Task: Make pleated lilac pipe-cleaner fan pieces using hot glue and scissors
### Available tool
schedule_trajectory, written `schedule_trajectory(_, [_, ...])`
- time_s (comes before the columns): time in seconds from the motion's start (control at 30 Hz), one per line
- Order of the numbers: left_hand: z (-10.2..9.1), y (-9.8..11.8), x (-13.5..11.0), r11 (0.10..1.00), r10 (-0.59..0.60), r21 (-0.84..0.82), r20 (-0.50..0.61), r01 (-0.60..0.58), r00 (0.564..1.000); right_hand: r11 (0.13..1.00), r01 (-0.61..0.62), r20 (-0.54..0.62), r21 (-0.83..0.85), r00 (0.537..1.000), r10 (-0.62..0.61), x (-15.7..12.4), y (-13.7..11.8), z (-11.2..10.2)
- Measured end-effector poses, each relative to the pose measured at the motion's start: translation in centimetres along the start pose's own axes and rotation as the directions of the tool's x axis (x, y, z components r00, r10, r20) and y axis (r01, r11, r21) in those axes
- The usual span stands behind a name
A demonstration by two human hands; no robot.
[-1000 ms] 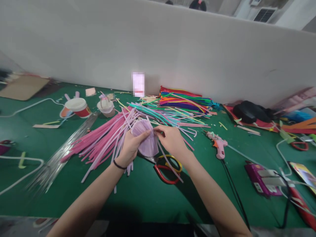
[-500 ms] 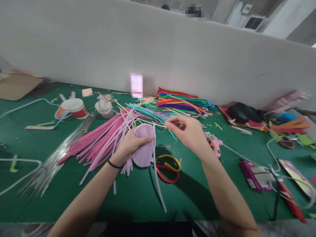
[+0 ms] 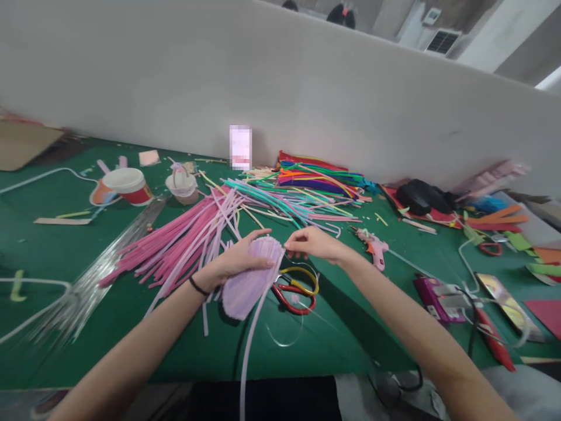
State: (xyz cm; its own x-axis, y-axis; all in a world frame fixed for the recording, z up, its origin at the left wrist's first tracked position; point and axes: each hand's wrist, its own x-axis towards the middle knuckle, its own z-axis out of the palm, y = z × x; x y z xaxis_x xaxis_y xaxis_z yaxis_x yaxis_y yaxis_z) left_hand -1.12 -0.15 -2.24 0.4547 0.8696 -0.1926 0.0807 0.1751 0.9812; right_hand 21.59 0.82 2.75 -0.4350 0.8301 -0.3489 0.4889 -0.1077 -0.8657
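My left hand [image 3: 239,261] is closed around a lilac fan-shaped piece made of pipe cleaners [image 3: 249,280], held just above the green table [image 3: 175,345]. A long lilac pipe cleaner [image 3: 248,351] hangs down from it toward me. My right hand [image 3: 313,244] pinches at the fan's upper right edge, on a thin clear thread [image 3: 284,327] that loops down over the table. Red and yellow scissors [image 3: 298,289] lie under the hands. A spread of pink pipe cleaners [image 3: 175,245] lies to the left.
A heap of coloured pipe cleaners [image 3: 315,178] lies at the back by the white partition [image 3: 280,93]. A pink glue gun [image 3: 372,245] and a purple device [image 3: 438,292] are to the right. Paper cups [image 3: 127,186] and silver wires [image 3: 100,269] are on the left.
My right hand has come back from the upper right to the fan's edge. The fan has tipped lower and the loose lilac stem now hangs toward me.
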Motion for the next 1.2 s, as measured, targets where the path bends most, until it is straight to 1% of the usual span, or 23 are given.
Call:
schedule_trajectory(0.07, [-1.2,-0.1,-0.3,0.998,-0.001,0.066,0.008,0.001,1.0,1.0,0.002,-0.039,0.0,0.999,-0.002,0.0,1.3,1.3])
schedule_trajectory(0.1, [-1.8,0.0,-0.5,0.996,0.014,0.09,0.002,-0.014,1.0,0.999,0.031,-0.077,-0.016,0.996,-0.033,-0.2,2.0,2.1])
schedule_trajectory(0.13, [-2.6,0.2,-0.8,0.993,0.029,0.116,-0.005,-0.029,1.0,0.996,0.07,-0.129,-0.054,0.989,-0.076,-0.6,2.6,2.7])
schedule_trajectory(0.17, [-3.3,0.5,-1.1,0.989,0.05,0.14,-0.022,-0.046,0.999,0.987,0.104,-0.186,-0.119,0.975,-0.125,-1.1,3.1,3.4])
schedule_trajectory(0.2, [-4.0,0.8,-1.4,0.987,0.064,0.152,-0.035,-0.058,0.997,0.971,0.121,-0.216,-0.205,0.962,-0.166,-1.8,3.5,4.1])
schedule_trajectory(0.23, [-4.6,1.1,-1.6,0.985,0.083,0.156,-0.058,-0.073,0.995,0.94,0.14,-0.196,-0.312,0.958,-0.208,-2.7,3.9,4.7])
schedule_trajectory(0.3, [-5.4,1.5,-2.0,0.979,0.13,0.167,-0.088,-0.114,0.988,0.849,0.183,-0.104,-0.495,0.958,-0.267,-4.6,4.4,5.8])
schedule_trajectory(0.33, [-5.6,1.6,-2.1,0.975,0.148,0.179,-0.097,-0.129,0.984,0.81,0.178,-0.105,-0.559,0.954,-0.282,-5.4,4.7,6.3])
schedule_trajectory(0.4, [-5.4,1.6,-2.1,0.966,0.164,0.217,-0.087,-0.142,0.983,0.755,0.169,-0.123,-0.634,0.941,-0.314,-6.6,5.4,7.0])
schedule_trajectory(0.47, [-4.8,1.4,-2.0,0.957,0.158,0.255,-0.048,-0.141,0.986,0.714,0.14,-0.177,-0.686,0.92,-0.35,-6.9,6.3,7.2])
schedule_trajectory(0.53, [-3.9,1.0,-1.6,0.944,0.149,0.294,0.027,-0.151,0.988,0.684,0.079,-0.265,-0.725,0.884,-0.384,-6.2,7.4,6.7])
schedule_trajectory(0.63, [-2.6,0.2,-0.8,0.906,0.14,0.389,0.098,-0.167,0.985,0.664,-0.016,-0.398,-0.748,0.81,-0.43,-4.0,8.7,4.9])
schedule_trajectory(0.7, [-1.9,-0.2,-0.1,0.84,0.15,0.512,0.1,-0.18,0.984,0.661,-0.015,-0.431,-0.751,0.768,-0.473,-2.5,8.9,3.5])
schedule_trajectory(0.73, [-1.6,-0.4,0.1,0.783,0.175,0.59,0.096,-0.198,0.98,0.674,-0.004,-0.444,-0.739,0.755,-0.482,-1.9,8.6,2.8])
schedule_trajectory(0.8, [-1.1,-0.5,0.1,0.611,0.28,0.749,0.1,-0.257,0.955,0.739,0.035,-0.487,-0.673,0.731,-0.478,-1.2,7.7,1.8])
schedule_trajectory(0.83, [-0.9,-0.6,-0.1,0.509,0.348,0.81,0.115,-0.291,0.93,0.782,0.06,-0.509,-0.62,0.728,-0.459,-1.1,7.0,1.6])
schedule_trajectory(0.87, [-0.7,-0.7,-0.4,0.409,0.415,0.851,0.15,-0.331,0.897,0.826,0.09,-0.507,-0.556,0.751,-0.423,-1.1,6.3,1.5])
schedule_trajectory(0.93, [-0.4,-0.9,-1.6,0.241,0.477,0.867,0.285,-0.436,0.831,0.911,0.118,-0.459,-0.396,0.833,-0.308,-1.5,5.1,1.9])
schedule_trajectory(0.97, [-0.2,-1.1,-2.2,0.177,0.465,0.844,0.381,-0.506,0.799,0.934,0.111,-0.408,-0.339,0.877,-0.252,-1.7,4.7,2.2])
schedule_trajectory(1.0, [-0.1,-1.4,-2.9,0.129,0.427,0.816,0.467,-0.564,0.774,0.948,0.086,-0.373,-0.308,0.905,-0.203,-1.9,4.4,2.7])
schedule_trajectory(1.07, [0.1,-2.1,-4.1,0.076,0.352,0.79,0.549,-0.608,0.758,0.953,0.032,-0.335,-0.302,0.932,-0.137,-2.1,4.2,3.6])
schedule_trajectory(1.13, [0.2,-2.9,-4.8,0.064,0.31,0.79,0.565,-0.61,0.764,0.946,-0.003,-0.341,-0.325,0.933,-0.114,-2.0,4.4,4.3])
schedule_trajectory(1.2, [0.2,-3.5,-5.0,0.067,0.295,0.793,0.564,-0.606,0.771,0.941,-0.002,-0.35,-0.338,0.929,-0.124,-1.9,4.9,4.8])
